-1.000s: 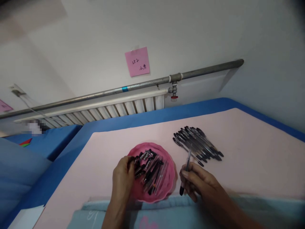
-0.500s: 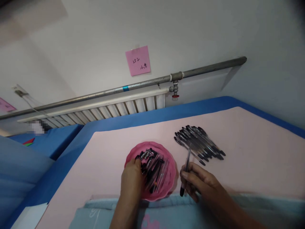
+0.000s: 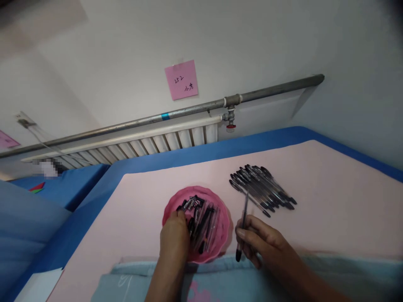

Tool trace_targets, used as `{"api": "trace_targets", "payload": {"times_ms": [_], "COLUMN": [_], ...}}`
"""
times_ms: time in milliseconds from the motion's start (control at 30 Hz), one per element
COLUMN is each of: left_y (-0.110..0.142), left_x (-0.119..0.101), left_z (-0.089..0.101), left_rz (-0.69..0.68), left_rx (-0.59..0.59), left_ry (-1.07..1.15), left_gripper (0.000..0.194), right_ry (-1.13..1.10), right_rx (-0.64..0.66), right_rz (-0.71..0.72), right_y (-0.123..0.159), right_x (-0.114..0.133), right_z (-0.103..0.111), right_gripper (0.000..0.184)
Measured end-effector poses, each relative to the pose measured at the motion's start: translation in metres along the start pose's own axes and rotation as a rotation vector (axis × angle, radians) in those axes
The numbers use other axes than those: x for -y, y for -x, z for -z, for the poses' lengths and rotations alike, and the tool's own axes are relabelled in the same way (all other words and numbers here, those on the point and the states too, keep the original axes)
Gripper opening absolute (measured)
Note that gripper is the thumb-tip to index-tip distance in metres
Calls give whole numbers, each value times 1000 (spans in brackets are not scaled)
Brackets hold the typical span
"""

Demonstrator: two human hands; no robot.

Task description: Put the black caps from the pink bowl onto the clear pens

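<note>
A pen (image 3: pixel 243 222) with a clear barrel and a black lower end is pinched in my right hand (image 3: pixel 260 239), its uncapped end pointing up. My left hand (image 3: pixel 174 235) reaches over the left rim of a pink scalloped basket (image 3: pixel 224 241), fingers closed among small black pen caps (image 3: pixel 190 204). What those fingertips hold, if anything, is hidden. Clear pen barrels and black pen parts (image 3: pixel 204 226) lie in the basket beside that hand. Beyond my right hand, a fanned pile of capped black pens (image 3: pixel 262 186) rests on the pale pink tabletop (image 3: pixel 330 201).
A light blue cloth (image 3: pixel 141 281) lies along the near table edge. Behind the blue table border (image 3: pixel 258 136) are a white radiator (image 3: pixel 176 140), a metal pipe (image 3: pixel 132 123) and a red-handled valve (image 3: pixel 231 126). A pink note (image 3: pixel 181 79) hangs on the wall.
The basket has shifted slightly left. My right hand and its pen have moved a little left and down; my left hand stays at the caps.
</note>
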State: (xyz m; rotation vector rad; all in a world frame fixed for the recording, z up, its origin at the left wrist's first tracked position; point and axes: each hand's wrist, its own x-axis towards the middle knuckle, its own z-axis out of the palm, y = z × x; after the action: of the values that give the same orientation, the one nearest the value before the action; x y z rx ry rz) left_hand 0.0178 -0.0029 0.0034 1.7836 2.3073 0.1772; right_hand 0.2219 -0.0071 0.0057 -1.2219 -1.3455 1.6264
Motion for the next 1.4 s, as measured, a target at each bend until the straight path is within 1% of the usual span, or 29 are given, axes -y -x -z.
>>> {"api": "trace_targets", "payload": {"times_ms": [67,133,200,233,267,333,400,433,500,600,767,933,1067,1200,1267,1400], "left_y": [0,0,0,1,2,4,7,8,10,12,15,16,17,16,16,16], "left_x": [0,1,1,0,0,-2,-5,-6,-8,-10,-13,-16,-14,-12,-12,-17], "left_z": [1,3,6,8,10,13,16,17,18,18,19,19,15,10,8,5], "left_rz": [12,27,35,32,31,61,136,179,237,252,181,168,138,86,59,44], "left_rx": [1,-26,-74,-82,-66,39,163,202,242,279,338,326,308,324,328,337], "left_ry": [32,94,275,441,655,1119,1487,1612,1761,1824,1802,1774,1711,1655,1630,1608], "left_gripper": [26,22,16,15,15,18,20,21,24,25,22,22,20,19,19,19], "right_ry": [1,9,34,55,83,157,250,293,355,375,374,408,423,417,411,356], "right_rx": [-9,0,33,64,107,210,323,364,407,402,417,427,416,405,397,414], "right_rz": [1,-11,-16,-9,5,52,86,95,107,126,127,140,140,134,116,36], "right_y": [0,1,2,3,5,8,11,12,13,12,11,10,9,9,10,9], "right_x": [0,0,-1,-1,0,1,3,4,3,-1,-7,-8,-8,-4,-3,-1], "right_z": [0,0,0,0,-1,-3,-6,-8,-9,-9,-7,-7,-7,-8,-8,-7], "right_gripper": [24,24,23,22,21,20,17,16,15,18,19,16,16,15,15,14]}}
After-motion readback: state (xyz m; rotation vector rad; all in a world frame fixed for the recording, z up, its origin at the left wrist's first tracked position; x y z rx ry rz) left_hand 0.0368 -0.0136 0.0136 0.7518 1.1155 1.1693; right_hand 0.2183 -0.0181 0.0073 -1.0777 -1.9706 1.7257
